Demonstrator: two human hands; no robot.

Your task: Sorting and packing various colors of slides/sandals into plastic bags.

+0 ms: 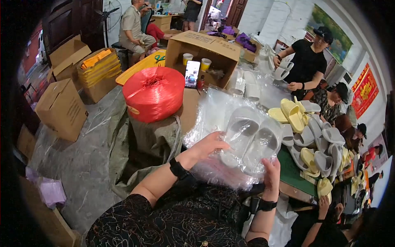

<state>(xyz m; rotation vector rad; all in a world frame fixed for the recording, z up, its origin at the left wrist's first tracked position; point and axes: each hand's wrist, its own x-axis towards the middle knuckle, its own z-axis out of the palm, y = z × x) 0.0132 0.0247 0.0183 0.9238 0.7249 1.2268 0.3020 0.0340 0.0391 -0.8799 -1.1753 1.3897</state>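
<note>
Both hands, left hand (pixel 207 145) and right hand (pixel 271 173), grip a clear bag of white slippers (pixel 251 138).

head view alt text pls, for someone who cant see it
Seen from above, a person's left hand and right hand hold a clear plastic bag with a pair of pale slippers inside. A big red spool of twine stands to the left; loose yellow and grey slippers are piled on the table to the right.
</note>
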